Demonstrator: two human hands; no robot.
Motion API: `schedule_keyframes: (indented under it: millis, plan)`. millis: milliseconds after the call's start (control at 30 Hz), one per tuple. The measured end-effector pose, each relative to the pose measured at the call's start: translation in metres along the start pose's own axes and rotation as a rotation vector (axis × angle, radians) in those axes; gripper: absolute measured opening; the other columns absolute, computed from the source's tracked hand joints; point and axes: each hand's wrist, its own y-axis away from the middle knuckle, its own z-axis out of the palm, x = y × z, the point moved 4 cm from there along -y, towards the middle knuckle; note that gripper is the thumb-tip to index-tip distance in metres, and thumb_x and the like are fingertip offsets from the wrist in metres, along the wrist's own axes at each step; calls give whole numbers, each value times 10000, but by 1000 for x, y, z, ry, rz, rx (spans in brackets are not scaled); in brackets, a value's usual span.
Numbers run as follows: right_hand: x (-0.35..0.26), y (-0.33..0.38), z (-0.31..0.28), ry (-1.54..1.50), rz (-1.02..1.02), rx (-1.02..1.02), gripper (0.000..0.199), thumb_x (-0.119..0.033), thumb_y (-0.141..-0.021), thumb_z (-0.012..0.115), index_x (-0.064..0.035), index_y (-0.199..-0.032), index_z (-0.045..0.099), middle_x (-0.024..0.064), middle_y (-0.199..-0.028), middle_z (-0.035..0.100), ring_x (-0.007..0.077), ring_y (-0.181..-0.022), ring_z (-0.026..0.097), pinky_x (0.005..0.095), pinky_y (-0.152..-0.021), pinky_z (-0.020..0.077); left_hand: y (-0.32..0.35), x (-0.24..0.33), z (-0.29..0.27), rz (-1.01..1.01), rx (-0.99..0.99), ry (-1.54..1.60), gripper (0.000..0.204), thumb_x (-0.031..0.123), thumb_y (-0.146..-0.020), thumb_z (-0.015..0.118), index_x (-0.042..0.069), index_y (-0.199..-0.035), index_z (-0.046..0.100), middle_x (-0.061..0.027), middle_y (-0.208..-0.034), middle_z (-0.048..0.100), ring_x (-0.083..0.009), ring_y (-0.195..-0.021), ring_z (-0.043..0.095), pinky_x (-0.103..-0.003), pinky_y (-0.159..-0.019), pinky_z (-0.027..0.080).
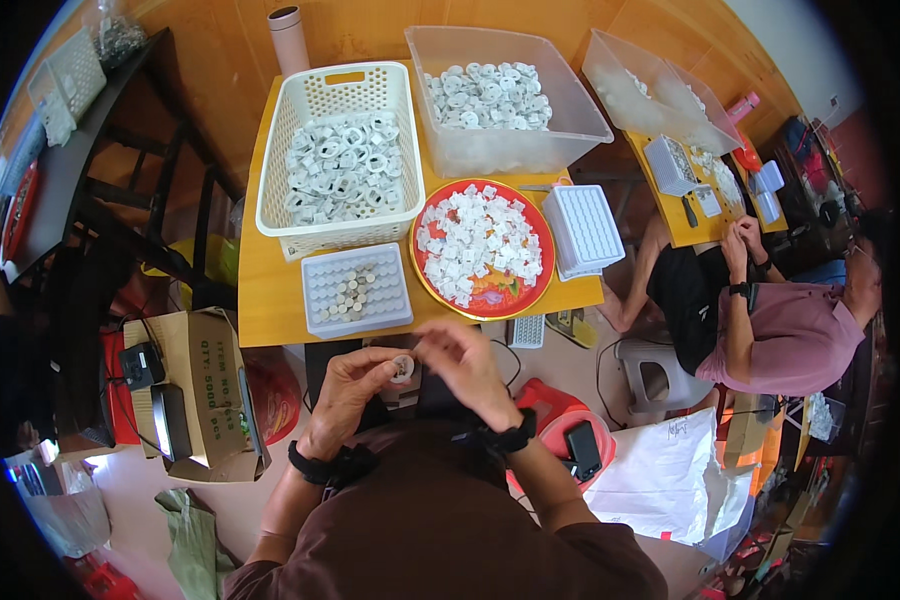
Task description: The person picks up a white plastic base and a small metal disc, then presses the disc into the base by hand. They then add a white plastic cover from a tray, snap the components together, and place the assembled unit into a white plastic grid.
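Observation:
My left hand (pixel 348 390) and my right hand (pixel 465 366) meet just below the table's near edge, both pinching one small white ring-shaped part (pixel 402 369). Straight ahead lies a white grid tray (pixel 356 290) with several small cylinders standing in its middle cells. To its right sits a red round plate (pixel 483 247) heaped with small white parts. Behind these stand a white lattice basket (pixel 339 157) and a clear plastic tub (pixel 500 95), both holding white ring parts.
A second white grid tray (pixel 582 230) rests at the yellow table's (pixel 266 310) right corner. A cardboard box (pixel 205 390) stands at my left, a red stool with a phone (pixel 582 450) at my right. Another person (pixel 770 320) works at a neighbouring table.

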Motion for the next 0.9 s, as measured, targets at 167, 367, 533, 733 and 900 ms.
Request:
schedule_keyframes:
  millis: [167, 367, 533, 733, 900]
  plan:
    - [11, -50, -75, 657, -318, 384, 103, -7, -734, 601, -2, -836, 612, 144, -749, 581, 294, -676, 573, 353, -606, 448, 2, 2, 0, -23, -17, -24, 225, 131, -876, 567, -15, -1042, 613, -124, -973, 637, -143, -802, 619, -260, -744, 516]
    - [11, -69, -83, 761, -245, 393, 146, -16, -689, 650, 15, -824, 605, 159, -768, 559, 332, -694, 564, 376, -633, 454, 3, 2, -2, -24, -14, 0, 240, 142, -873, 572, -23, -1044, 609, -124, -978, 635, -150, -801, 623, -265, -746, 520]
    - [13, -75, -82, 860, -250, 289, 143, -32, -700, 644, 28, -824, 606, 168, -770, 556, 354, -719, 569, 399, -640, 463, 3, 0, -4, -23, -23, 26, 248, 153, -871, 579, -23, -1043, 608, -114, -969, 635, -150, -811, 625, -271, -755, 524]
    - [7, -78, -75, 1109, -342, 172, 110, -36, -760, 575, 11, -844, 626, 169, -802, 592, 363, -720, 577, 404, -655, 474, 4, 0, -3, -23, -23, 31, 255, 156, -872, 580, -25, -1050, 603, -98, -953, 634, -149, -817, 622, -277, -764, 524]
    - [-2, -64, -84, 638, -267, 223, 148, -34, -778, 579, 14, -902, 643, 170, -844, 644, 264, -718, 629, 317, -646, 486, 8, 5, -7, -55, 41, -6, 262, 153, -878, 569, -30, -1063, 593, -105, -978, 626, -152, -848, 612, -289, -786, 516]
